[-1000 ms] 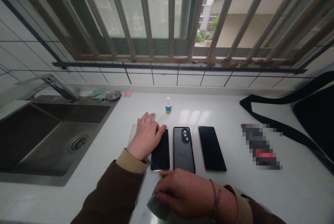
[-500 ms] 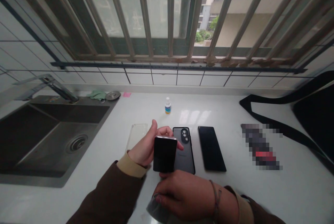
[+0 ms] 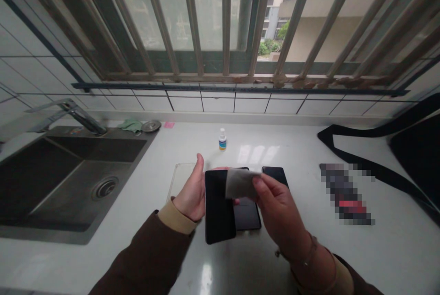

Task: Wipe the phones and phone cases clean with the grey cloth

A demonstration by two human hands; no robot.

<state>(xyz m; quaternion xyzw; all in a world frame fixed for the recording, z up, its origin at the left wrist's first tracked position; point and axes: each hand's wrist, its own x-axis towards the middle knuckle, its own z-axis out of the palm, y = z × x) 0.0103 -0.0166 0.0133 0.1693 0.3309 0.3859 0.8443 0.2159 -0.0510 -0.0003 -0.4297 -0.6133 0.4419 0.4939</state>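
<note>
My left hand [image 3: 192,194] holds a black smartphone [image 3: 219,215] from behind, with its dark screen facing me and the thumb raised beside its edge. Between the thumb and fingers of my right hand [image 3: 280,205] is a grey cloth [image 3: 240,184], which overlaps the phone's upper right part in view. Whether the cloth touches the screen I cannot tell. Partly hidden behind the phone and cloth, a black phone case [image 3: 249,216] lies on the counter. A second dark phone [image 3: 274,173] shows only its upper end behind my right hand.
On the white counter stands a small spray bottle [image 3: 222,140]. A clear phone case [image 3: 180,178] lies left of my hands. The sink [image 3: 82,235] with its faucet [image 3: 82,116] is at left; a black strap [image 3: 360,160] and a blurred-out item [image 3: 345,194] are at right.
My right hand has risen from below the phone to its upper right, bringing the grey cloth with it. The phone in my left hand now shows more of its length.
</note>
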